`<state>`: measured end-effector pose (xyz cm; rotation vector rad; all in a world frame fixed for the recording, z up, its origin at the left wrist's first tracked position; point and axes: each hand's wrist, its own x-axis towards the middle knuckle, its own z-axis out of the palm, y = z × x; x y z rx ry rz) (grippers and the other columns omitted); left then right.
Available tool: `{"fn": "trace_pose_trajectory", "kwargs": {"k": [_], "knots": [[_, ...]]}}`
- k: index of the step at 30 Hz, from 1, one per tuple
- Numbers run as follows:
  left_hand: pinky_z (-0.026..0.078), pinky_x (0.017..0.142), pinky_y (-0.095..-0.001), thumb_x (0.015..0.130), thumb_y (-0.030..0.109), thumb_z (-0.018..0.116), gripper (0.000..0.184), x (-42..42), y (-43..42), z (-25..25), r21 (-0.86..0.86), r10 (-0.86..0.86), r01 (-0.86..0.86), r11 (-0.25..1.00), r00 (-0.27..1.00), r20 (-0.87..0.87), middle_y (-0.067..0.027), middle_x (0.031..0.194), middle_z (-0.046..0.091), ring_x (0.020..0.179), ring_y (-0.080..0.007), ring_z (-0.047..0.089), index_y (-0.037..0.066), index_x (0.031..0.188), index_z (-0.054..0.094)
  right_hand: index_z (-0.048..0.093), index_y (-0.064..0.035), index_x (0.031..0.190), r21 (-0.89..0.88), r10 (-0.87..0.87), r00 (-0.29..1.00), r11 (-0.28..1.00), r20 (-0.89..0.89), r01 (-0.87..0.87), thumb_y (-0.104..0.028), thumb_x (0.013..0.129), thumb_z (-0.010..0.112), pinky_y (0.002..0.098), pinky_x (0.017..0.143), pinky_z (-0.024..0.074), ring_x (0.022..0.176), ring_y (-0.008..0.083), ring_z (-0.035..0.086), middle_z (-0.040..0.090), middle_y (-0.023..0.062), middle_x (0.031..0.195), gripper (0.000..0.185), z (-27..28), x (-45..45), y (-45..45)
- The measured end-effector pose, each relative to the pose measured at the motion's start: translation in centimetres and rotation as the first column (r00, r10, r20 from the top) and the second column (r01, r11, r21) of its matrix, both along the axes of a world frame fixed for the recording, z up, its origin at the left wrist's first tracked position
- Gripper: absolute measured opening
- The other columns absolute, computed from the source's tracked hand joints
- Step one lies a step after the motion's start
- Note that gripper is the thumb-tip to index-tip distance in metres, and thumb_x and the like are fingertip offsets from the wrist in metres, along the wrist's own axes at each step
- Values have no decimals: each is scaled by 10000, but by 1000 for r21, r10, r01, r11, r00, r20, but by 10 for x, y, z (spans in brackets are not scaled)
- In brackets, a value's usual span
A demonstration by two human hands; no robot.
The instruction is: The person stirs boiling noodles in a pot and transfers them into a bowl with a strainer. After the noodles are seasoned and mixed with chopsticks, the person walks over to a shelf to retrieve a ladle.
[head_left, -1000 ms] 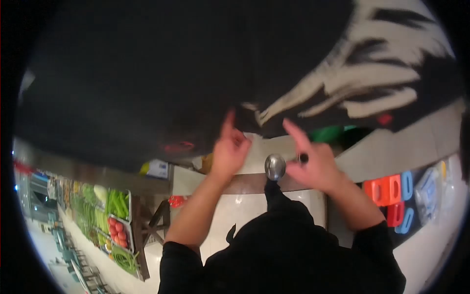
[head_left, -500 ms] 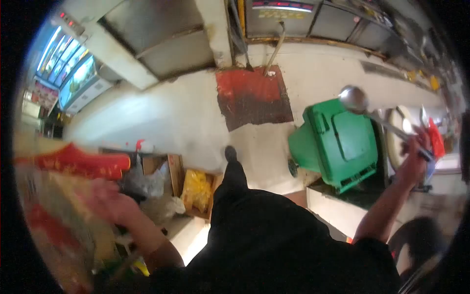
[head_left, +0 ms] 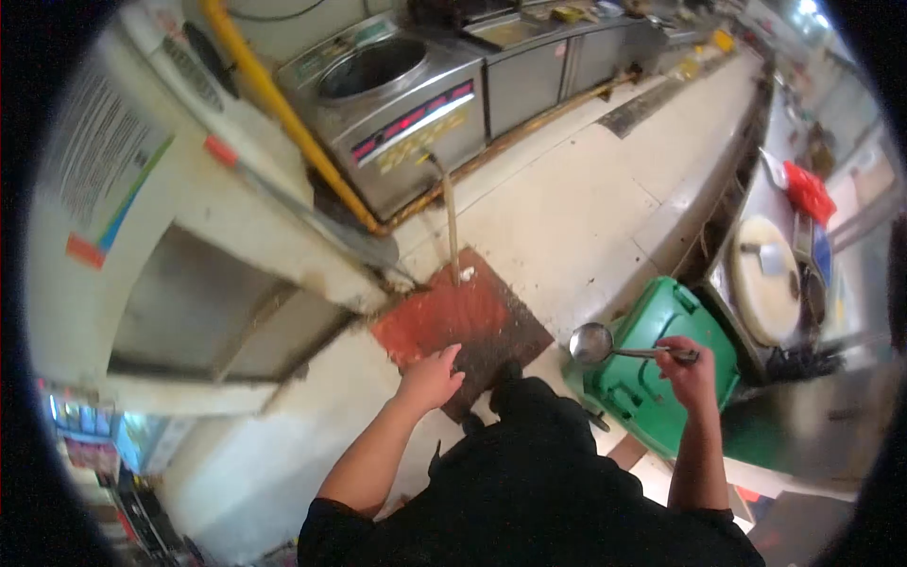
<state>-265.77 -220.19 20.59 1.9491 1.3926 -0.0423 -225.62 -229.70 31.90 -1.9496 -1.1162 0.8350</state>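
In the head view, my right hand (head_left: 690, 370) grips the handle of a metal ladle (head_left: 591, 343). The ladle lies roughly level in the air, its round bowl out to the left, above a green wheeled bin (head_left: 652, 402) with a closed lid. My left hand (head_left: 430, 380) is held out in front of me with nothing in it, its thumb and fingers apart. Below that hand is a worn red mat (head_left: 458, 317) on the floor.
A steel cooking station (head_left: 406, 123) with a large round well stands ahead. A yellow pipe (head_left: 293, 123) runs down beside it. On the right-hand counter, a round cutting board (head_left: 763, 293) carries a cleaver (head_left: 771, 258), near a red bag (head_left: 809, 193). A long-handled stick (head_left: 451, 222) leans over the mat.
The view has swung right and moved forward, toward the mat and cooking station. My left hand has left the red packages and come to the front. The ladle stays in my right hand, now lower.
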Motion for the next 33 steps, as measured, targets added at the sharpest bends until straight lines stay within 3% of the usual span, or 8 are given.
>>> {"fn": "trace_pose_trajectory", "kwargs": {"k": [9,13,18,20,24,27,29,33], "knots": [[482,839,-467,843,344,582,497,-45,161,-135,-135,211,-258,957,934,-287,-197,1053,635,985,-373,602,77,1253,493,697,-42,948,-107,-65,995,992,69,72,-163,794,708,296,668,503,684,164,639,684,115,773,197,-34,59,183],[483,835,-476,829,352,597,339,-189,169,-316,-238,-417,352,905,843,-340,-225,998,644,959,-360,618,60,994,641,693,-36,934,4,-54,983,999,174,54,-148,790,711,293,661,498,685,167,624,671,106,762,183,-21,83,258],[528,680,-421,765,302,663,280,-151,281,-288,-629,94,-344,697,914,-396,-192,841,649,646,-301,640,45,873,681,701,-77,967,-82,-166,977,981,132,177,-200,777,717,318,702,514,738,227,671,693,133,835,227,-35,135,327],[537,665,-416,776,221,616,225,-95,385,-300,-367,-968,919,145,55,-244,-160,844,660,660,-286,647,62,919,686,696,-73,972,-106,-208,967,969,150,225,-205,771,723,310,694,513,726,217,671,691,129,808,242,-41,157,352],[511,810,-434,802,266,574,279,68,569,-295,-98,-322,316,944,810,-490,-194,929,648,962,-343,625,70,966,686,697,-58,948,-121,-375,895,903,243,411,-179,760,731,304,678,511,692,207,661,678,145,773,227,-67,206,405],[453,916,-456,811,334,585,436,229,723,-259,-314,-730,741,593,331,-598,-199,1189,571,1100,-365,550,46,1138,601,700,-44,917,-135,-522,823,820,221,556,-127,757,718,307,672,507,686,202,651,671,148,761,182,-71,243,434],[451,926,-444,829,402,590,506,318,810,-280,-76,-353,348,935,876,-329,-175,1194,573,1116,-344,541,50,1190,557,701,-45,919,-164,-571,790,776,224,608,-121,760,713,306,685,504,699,200,652,673,151,769,177,-61,269,461],[456,909,-428,836,300,573,392,520,901,-169,44,-340,341,939,940,-30,-181,1143,604,1070,-345,565,78,1159,562,684,-25,927,-97,-655,718,719,233,688,-74,782,680,288,650,490,673,154,616,662,103,761,154,-63,327,511]]}}
